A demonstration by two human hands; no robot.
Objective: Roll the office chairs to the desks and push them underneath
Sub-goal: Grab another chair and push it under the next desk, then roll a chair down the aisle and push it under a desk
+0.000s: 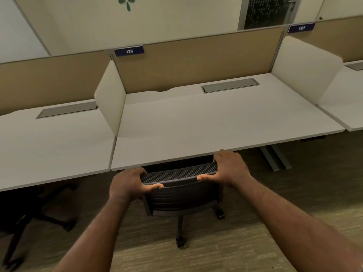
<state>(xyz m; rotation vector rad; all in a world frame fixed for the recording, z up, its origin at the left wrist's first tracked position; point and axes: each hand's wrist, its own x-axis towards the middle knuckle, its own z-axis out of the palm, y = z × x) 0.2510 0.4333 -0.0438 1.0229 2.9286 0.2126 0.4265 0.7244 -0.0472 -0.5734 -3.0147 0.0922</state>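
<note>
Two hands, the left hand (127, 183) and right hand (228, 169), curl fingers (155, 186) over the mesh-topped backrest of a black office chair (180, 193), at 6 o'clock of surface 139 (196, 124), seat already underneath. Castors suggest easy rolling; the stiff top rail looks the best hold.

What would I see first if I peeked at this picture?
Two hands, left and right, grip the top of a black chair low in the middle, its back right at the edge of a white desk. Behind the desk, on a tan panel, sits a blue sign reading 139.
</note>
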